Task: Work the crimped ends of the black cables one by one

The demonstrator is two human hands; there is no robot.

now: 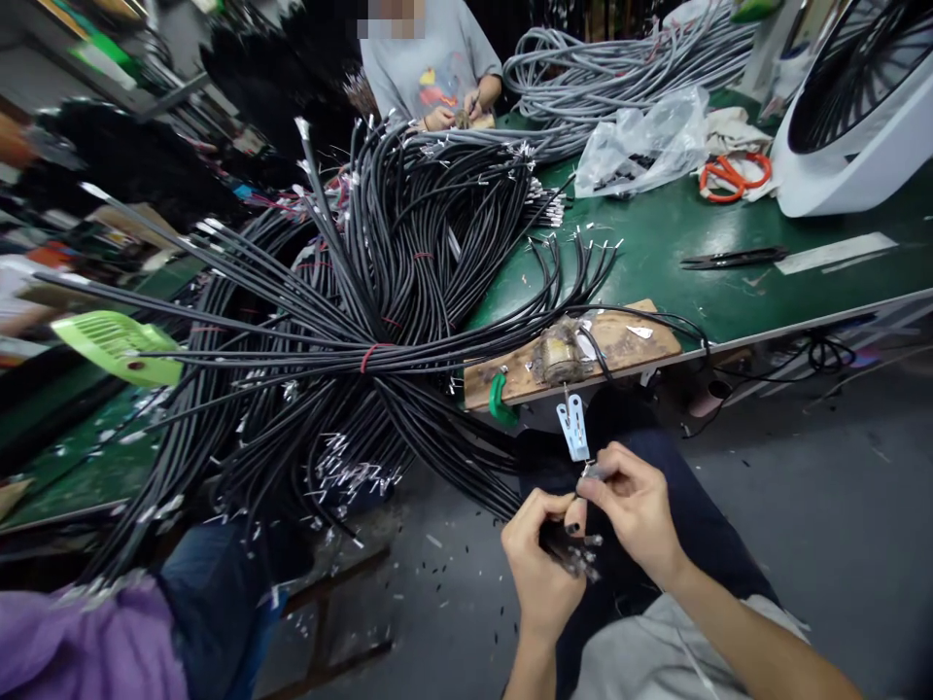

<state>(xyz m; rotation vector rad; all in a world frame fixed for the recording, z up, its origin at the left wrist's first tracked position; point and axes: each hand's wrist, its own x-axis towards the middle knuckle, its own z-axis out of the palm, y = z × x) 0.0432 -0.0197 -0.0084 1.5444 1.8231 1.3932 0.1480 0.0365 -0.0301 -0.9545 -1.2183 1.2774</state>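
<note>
My left hand [540,546] grips slim black cables [581,560], ends blurred; my right hand [636,507] pinches a mostly hidden small grey piece [596,472].

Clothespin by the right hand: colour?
Light blue; the clothespin shows best in the head view, the only one.

Cables [423,243] spread over the left of the tabletop [656,228], with a person [452,68] behind them. At the near edge lies a wooden board [660,335], with a clothespin [574,433] before it and the left hand [539,554] and right hand [641,506] nearer still. Farther right lie snips [733,258]; behind them, scissors [738,178] between a plastic bag [645,136] and a fan [823,185].
</note>
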